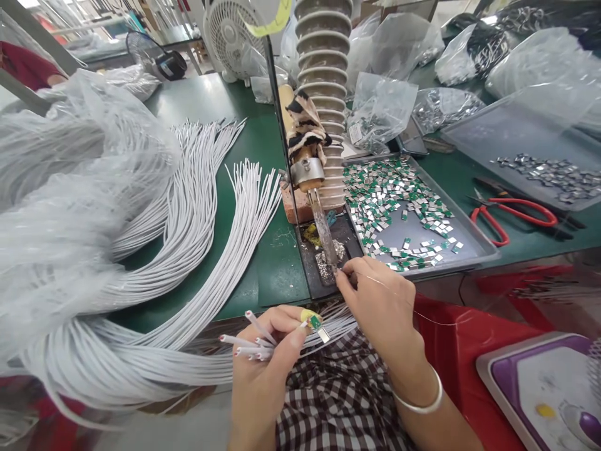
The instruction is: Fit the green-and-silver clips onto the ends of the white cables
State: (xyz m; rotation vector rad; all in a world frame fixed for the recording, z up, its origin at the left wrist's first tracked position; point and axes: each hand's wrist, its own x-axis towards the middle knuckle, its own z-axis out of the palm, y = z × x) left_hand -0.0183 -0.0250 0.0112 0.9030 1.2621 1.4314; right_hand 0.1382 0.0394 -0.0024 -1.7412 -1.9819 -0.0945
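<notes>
My left hand (265, 376) is closed around several white cables (257, 343), whose cut ends poke out past the fingers. Between its thumb and yellow-wrapped fingertip it pinches one cable end against a small green circuit board with a metal plug (319, 327). My right hand (382, 307) is closed in a pinch on a thin solder wire (434, 318), which trails off to the right. Its fingertips are close to the lower end of a fixed soldering iron (323, 232); whether the wire touches the tip cannot be made out.
Bundles of white cable (197, 207) cover the left of the green table. A grey tray (474, 250) of small boards stands right of the iron, beside red-handled pliers (521, 210). Behind the iron rises a ribbed duct (323, 69). A purple-and-white device (539, 388) sits lower right.
</notes>
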